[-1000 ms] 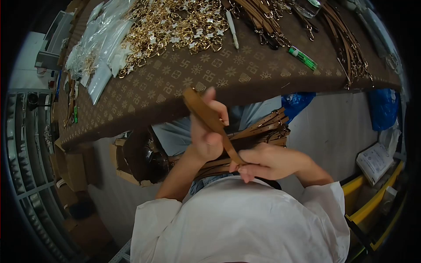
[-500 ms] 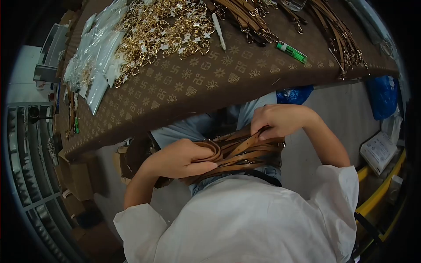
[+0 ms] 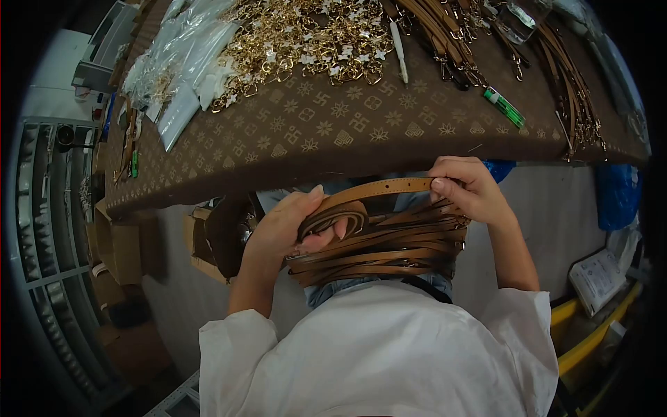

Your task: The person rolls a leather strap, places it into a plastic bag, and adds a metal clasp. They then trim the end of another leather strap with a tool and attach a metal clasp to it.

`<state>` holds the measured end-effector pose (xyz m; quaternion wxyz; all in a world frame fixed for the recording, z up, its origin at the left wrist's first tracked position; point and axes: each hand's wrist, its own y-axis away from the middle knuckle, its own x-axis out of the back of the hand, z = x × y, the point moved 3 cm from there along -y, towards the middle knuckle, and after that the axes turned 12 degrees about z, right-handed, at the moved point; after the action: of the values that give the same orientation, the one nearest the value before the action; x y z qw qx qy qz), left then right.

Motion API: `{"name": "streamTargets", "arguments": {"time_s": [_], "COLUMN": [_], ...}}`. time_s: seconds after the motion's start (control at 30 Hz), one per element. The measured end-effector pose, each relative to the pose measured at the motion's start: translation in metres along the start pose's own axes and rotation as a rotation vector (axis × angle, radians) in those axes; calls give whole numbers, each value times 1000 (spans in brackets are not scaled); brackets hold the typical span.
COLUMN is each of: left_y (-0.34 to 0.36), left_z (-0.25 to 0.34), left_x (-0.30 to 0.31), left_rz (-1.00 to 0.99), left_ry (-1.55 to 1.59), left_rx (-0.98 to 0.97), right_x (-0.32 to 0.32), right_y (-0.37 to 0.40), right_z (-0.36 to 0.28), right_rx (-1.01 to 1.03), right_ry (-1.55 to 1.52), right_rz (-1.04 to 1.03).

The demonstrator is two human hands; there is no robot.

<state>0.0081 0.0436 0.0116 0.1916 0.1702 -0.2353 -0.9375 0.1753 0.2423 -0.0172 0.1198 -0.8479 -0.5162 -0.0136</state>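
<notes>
My left hand is closed around a rolled-up tan leather strap, its coils stacked against the fingers. From that roll a flat length with punched holes and stitched edges runs across to my right hand, which pinches it between thumb and fingers. The stretch between both hands is held nearly taut, just in front of the table edge. Beneath it, a pile of similar brown straps lies across my lap, with small metal fittings among them.
The table's brown patterned cloth carries gold clasps, clear plastic bags, a white pen, a green-and-white tube and bundled straps. Cardboard boxes stand left; a blue bag is at right.
Both hands have lifted off the pile towards the table edge. The strap's holed end, earlier low over the lap, is now stretched between them. The camera view has shifted slightly.
</notes>
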Motion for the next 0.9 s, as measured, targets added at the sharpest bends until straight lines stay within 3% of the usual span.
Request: {"name": "streamTargets", "arguments": {"time_s": [0.03,0.1,0.2,0.37,0.47,0.53,0.67,0.77,0.83,0.9], "left_y": [0,1,2,2,-4,-6,-11,-15,-12,-12], "left_z": [1,-4,-8,-18,-32,-37,-55,-59,-46,-41], "left_x": [0,0,-3,-3,6,9,19,26,14,8], "left_rz": [33,-5,-90,-113,-180,-418,-438,-271,-591,-630], "left_ry": [-83,-114,-108,31,284,626,746,735,849,950], "left_rx": [-18,-7,24,34,56,-68,-167,-306,-253,-253], "right_x": [2,8,7,4,3,1,-10,-18,-19,-20], "right_y": [3,8,7,2,-2,-3,-6,-7,-8,-10], "right_z": [-5,-15,-35,-52,-54,-56,-59,-58,-58,-58], "right_rx": [-4,-243,-135,-213,-206,-196,-177,-182,-169,-153], "right_ry": [1,-365,-410,-321,-243,-217,-159,-186,-190,-98], "right_rz": [-5,19,41,113,121,114,52,72,94,13]}}
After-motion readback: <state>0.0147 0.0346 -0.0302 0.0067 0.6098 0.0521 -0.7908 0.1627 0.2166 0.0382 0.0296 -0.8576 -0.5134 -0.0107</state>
